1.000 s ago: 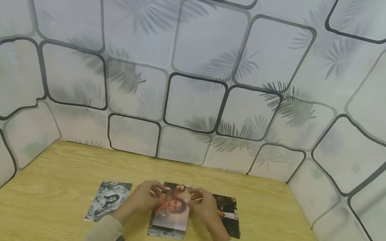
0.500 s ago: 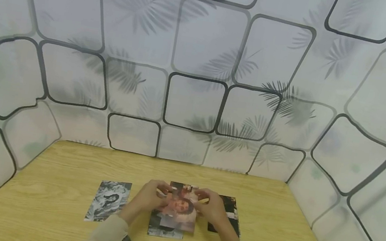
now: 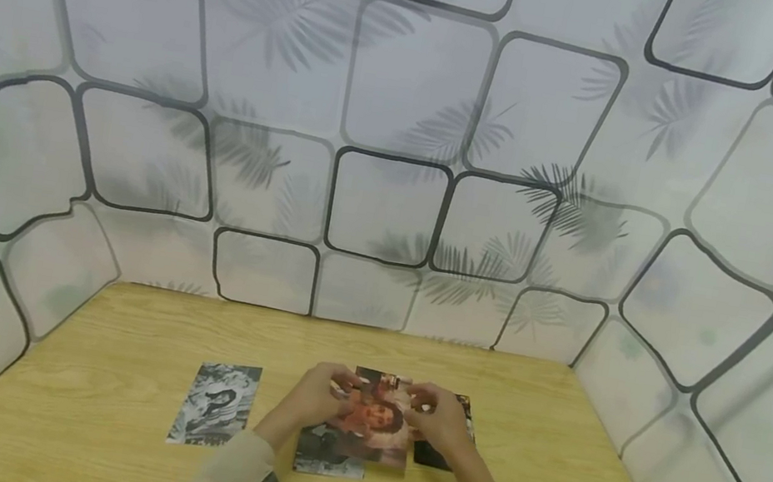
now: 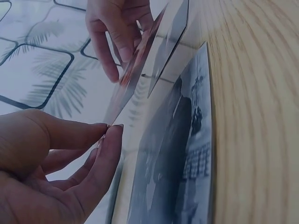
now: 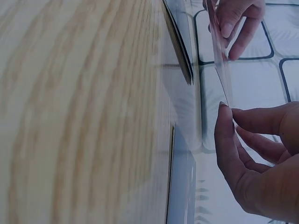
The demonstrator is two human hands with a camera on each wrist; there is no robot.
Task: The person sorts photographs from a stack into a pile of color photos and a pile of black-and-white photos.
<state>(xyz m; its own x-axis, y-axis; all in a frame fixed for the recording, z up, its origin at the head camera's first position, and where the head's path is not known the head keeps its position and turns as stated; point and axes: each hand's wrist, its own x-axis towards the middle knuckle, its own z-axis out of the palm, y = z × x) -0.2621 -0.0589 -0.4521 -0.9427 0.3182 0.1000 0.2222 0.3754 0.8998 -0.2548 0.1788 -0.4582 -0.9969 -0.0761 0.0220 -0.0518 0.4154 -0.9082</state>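
Head view: both hands meet over the middle of the table (image 3: 109, 366), lifting a colour photo (image 3: 378, 425) by its two side edges
Left hand (image 3: 319, 399): thumb and fingertips (image 4: 110, 135) pinch the photo's left edge, the other fingers loosely curled beneath
Right hand (image 3: 441, 422): pinches the right edge between thumb and fingers (image 5: 224, 135)
Why held so: an edge grip probably keeps fingers off the printed face and holds the sheet flat and raised above the table
Photo's place: in the air between the hands, tilted, above a dark photo (image 3: 325, 455) lying flat
Others: a black-and-white photo (image 3: 216, 404) lies well to the left; another dark photo (image 3: 432, 451) lies just right, partly under the right hand
In the way: the flat photos lie right beneath the raised one
Backdrop: patterned wall (image 3: 407, 109) on three sides
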